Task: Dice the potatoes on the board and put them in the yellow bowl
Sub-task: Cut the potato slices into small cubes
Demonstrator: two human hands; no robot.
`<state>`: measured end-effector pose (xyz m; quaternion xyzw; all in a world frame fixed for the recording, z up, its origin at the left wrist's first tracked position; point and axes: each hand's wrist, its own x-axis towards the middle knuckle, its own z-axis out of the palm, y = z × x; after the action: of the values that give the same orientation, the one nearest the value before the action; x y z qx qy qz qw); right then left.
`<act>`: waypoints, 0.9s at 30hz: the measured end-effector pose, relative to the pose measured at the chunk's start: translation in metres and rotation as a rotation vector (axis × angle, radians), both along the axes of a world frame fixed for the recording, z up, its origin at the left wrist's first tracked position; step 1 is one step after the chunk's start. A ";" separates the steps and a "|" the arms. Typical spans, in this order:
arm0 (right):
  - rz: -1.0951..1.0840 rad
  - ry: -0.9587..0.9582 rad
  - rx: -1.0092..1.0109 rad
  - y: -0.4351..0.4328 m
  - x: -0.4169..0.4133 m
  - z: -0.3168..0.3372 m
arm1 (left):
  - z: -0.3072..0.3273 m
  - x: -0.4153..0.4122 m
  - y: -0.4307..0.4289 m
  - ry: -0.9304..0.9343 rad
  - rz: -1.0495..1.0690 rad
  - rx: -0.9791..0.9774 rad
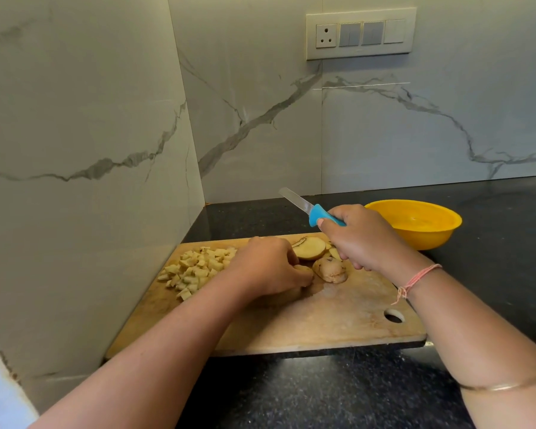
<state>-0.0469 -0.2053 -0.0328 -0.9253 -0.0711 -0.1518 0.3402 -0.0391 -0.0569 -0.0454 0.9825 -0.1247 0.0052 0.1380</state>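
Worktop [322, 394]: dark stone, board [322, 323] pushed into its left corner against the wall.
Bowl [427, 230] sits on the worktop just past the board's far right corner. It looks empty, so nothing is transferred yet.
Left hand [266, 267] is mid-board, fingers curled down over a potato chunk [304, 270]. The chunk is mostly hidden, so I can't tell how flat it sits.
Right hand [362, 239]: fingers clenched round the knife [317, 215] handle, blade raised over the board's far edge, tip toward the wall.
Halved potato [310, 247] and a skin-on end piece [330, 270] lie between the two hands.
Dice pile [195, 267] is at the board's far left corner, with some cubes close to the left edge.

Risks, my read:
- The blade must come down right beside the left fingertips. A small chunk leaves little margin, so a cut is likely unless the tips are tucked.
- If the rounded skin side is down, the chunk rolls under the blade.
- The pile is at the opposite end from the bowl. Dragging it across could drop cubes off the edge onto the worktop.
- The bowl looks light and may skid if nudged.
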 end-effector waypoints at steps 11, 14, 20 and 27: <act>0.019 0.028 -0.022 0.004 -0.002 -0.002 | 0.003 0.013 0.025 0.010 0.149 0.058; 0.029 0.028 -0.025 0.007 -0.003 -0.004 | 0.002 0.014 0.029 0.005 0.152 -0.008; 0.047 0.013 -0.025 0.014 -0.006 -0.008 | 0.004 0.015 0.031 0.020 0.128 -0.031; 0.047 0.025 -0.054 0.020 -0.017 -0.010 | 0.005 0.019 0.038 0.043 0.092 -0.093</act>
<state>-0.0638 -0.1850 -0.0431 -0.9340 -0.0926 -0.1301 0.3196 -0.0206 -0.0190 -0.0407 0.9796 -0.0762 -0.0039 0.1859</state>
